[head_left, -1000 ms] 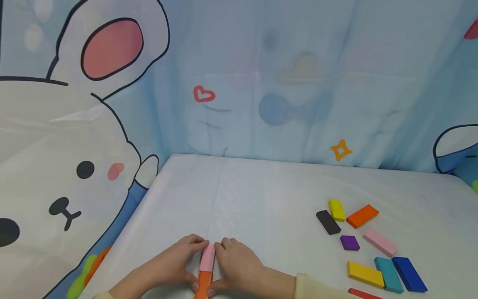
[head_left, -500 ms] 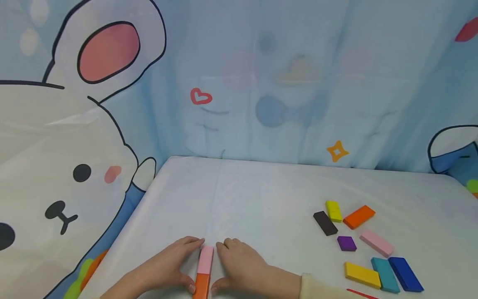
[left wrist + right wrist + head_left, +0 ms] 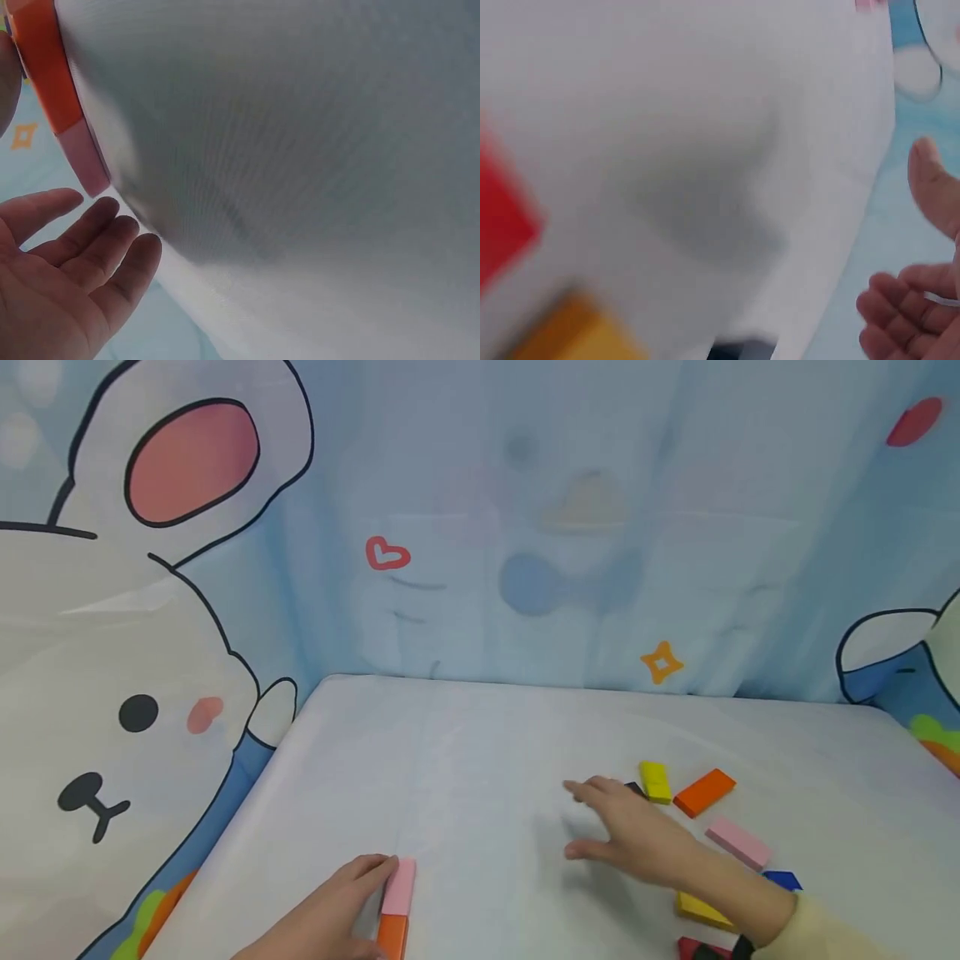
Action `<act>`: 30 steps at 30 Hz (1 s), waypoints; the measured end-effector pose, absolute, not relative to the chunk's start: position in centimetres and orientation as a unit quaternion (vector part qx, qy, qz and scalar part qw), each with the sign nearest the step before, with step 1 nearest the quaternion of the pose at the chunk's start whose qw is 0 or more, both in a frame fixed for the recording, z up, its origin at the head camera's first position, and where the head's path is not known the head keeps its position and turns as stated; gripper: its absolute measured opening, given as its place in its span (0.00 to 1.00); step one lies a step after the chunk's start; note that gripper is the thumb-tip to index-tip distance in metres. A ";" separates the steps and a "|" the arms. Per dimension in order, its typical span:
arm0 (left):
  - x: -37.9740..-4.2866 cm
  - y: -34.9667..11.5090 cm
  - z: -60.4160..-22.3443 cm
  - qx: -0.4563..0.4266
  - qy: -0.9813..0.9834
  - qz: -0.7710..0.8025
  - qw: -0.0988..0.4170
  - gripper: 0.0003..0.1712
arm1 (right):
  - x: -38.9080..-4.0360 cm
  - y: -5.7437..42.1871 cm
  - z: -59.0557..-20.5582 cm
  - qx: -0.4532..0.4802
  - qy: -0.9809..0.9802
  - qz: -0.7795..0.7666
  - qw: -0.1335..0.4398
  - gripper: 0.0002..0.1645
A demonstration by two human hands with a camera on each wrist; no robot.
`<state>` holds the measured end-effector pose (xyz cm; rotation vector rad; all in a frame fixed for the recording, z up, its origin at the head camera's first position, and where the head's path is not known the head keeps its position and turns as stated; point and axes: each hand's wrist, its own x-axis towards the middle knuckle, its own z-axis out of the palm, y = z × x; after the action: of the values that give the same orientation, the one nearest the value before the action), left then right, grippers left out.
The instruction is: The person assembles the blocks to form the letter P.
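On the bench [image 3: 465, 752], the left hand [image 3: 333, 910], fingers loosely extended, probably steadies the pink block [image 3: 400, 887] against the orange block [image 3: 393, 937], while the right hand [image 3: 637, 833] spreads empty fingers.

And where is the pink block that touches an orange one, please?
In the head view, the pink block lies low, left of centre, just right of the left hand, with the orange block at its near end.

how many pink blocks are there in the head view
2. One pink rectangular block sits end to end with an orange rectangular block beside the left hand; a second pink rectangular block lies beyond the right forearm, which may hide others.
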<state>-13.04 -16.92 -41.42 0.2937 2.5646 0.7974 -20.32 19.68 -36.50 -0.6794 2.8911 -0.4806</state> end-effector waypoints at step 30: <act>-13.0 -17.7 -42.1 0.088 0.927 0.279 0.234 0.55 | -27.7 34.8 -39.3 0.005 0.983 -0.121 0.141 0.52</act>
<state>-12.98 -17.72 -42.07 0.2412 2.5456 0.7656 -27.65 34.80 -39.28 0.0153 2.8366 -0.3493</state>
